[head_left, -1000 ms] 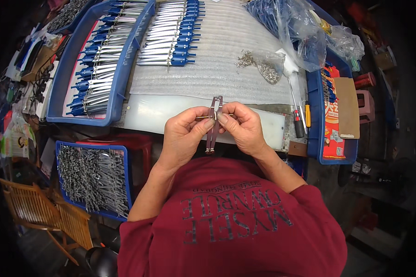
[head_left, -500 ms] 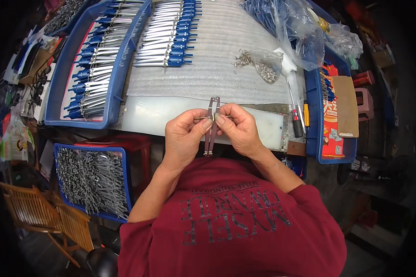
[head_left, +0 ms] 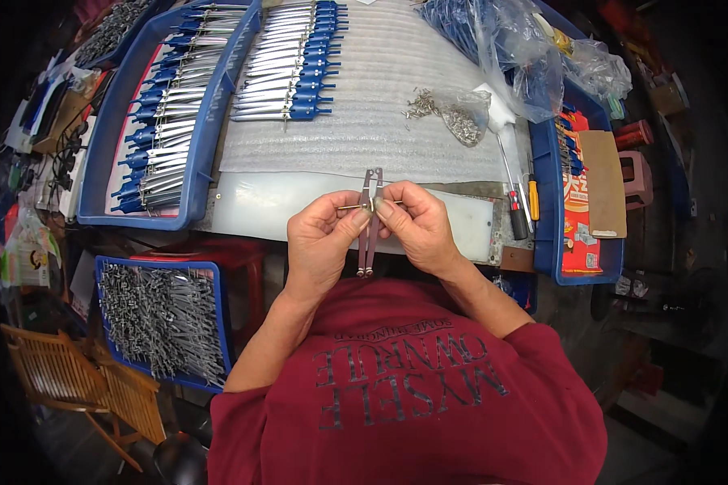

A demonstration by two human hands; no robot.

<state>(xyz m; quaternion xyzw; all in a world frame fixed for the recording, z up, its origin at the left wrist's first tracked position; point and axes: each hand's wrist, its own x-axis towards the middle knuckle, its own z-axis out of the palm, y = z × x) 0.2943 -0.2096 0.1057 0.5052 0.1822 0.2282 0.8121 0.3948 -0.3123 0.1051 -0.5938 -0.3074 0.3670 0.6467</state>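
In front of my chest, over the table's near edge, I hold a pair of shiny metal compass legs, mirroring the dark red of my shirt. They stand nearly upright in the picture, narrow and side by side, with small holes at the far end. A thin brass-coloured rod crosses them at mid-length. My left hand pinches the left side, thumb and forefinger at the rod. From the other side my right hand pinches the same spot, thumb on the legs. The thumbs nearly touch and hide the joint between them.
A row of blue-headed compasses lies on the foam sheet, with more in a blue tray at left. Small rivets sit right of centre by screwdrivers. A blue bin of metal parts stands lower left.
Both hands keep their pinch on the compass legs, nearly still. The whole view has shifted very slightly.
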